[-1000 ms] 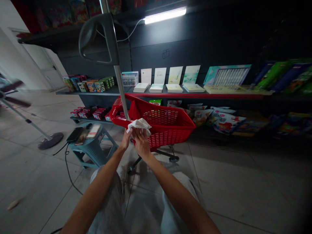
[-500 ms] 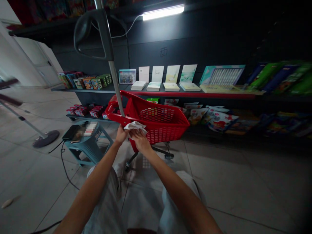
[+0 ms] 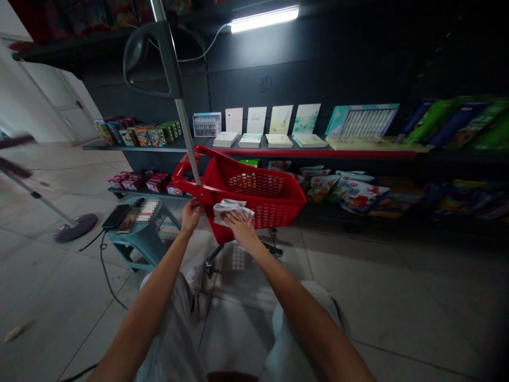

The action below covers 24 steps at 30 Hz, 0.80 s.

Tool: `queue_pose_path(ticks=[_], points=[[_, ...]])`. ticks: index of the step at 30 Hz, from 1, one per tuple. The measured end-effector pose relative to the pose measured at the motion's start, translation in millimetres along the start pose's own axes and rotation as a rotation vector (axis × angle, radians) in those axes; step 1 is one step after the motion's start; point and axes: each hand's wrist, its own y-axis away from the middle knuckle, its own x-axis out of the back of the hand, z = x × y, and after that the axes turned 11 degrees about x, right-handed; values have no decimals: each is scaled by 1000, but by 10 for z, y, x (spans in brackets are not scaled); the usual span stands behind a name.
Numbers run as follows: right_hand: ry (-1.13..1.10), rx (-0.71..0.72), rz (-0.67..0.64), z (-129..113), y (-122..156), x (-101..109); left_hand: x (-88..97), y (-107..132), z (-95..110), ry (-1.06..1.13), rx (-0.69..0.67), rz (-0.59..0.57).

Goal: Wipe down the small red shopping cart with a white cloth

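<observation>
A small red shopping cart (image 3: 278,200) with a perforated plastic basket stands before me on wheels. Against its near side, toward the back, my right hand (image 3: 240,227) presses a crumpled white cloth (image 3: 228,208), fingers lying over it. My left hand (image 3: 191,216) is at the cart's rear corner, below the handle, with fingers curled against its edge; their tips are partly hidden. A metal pole (image 3: 185,127) with a dark grey loop handle (image 3: 175,63) rises at the back of the cart.
A blue plastic stool (image 3: 139,241) with a dark device and a cable stands left of the cart. Behind are shelves (image 3: 358,154) with books, boxes and snack bags. A round-based stand (image 3: 75,228) is at far left. Tiled floor (image 3: 397,286) lies to the right.
My right hand has slid right along the cart's side with the white cloth. My left hand has come off the cloth and moved slightly left. The cart has barely shifted.
</observation>
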Motion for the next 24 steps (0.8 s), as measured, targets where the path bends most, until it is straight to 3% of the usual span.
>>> queue_pose_path(ticks=[5, 7, 10, 16, 24], points=[[49, -40, -18, 208, 192, 73, 128, 196, 72, -389, -334, 165], [72, -52, -17, 268, 260, 105, 111, 315, 144, -521, -463, 146], [90, -76, -16, 304, 316, 137, -18, 455, 248, -593, -574, 28], [100, -114, -18, 255, 276, 125, -464, 515, 326, -630, -670, -166], [79, -138, -5, 339, 320, 151, -746, 352, 305, -794, -602, -105]])
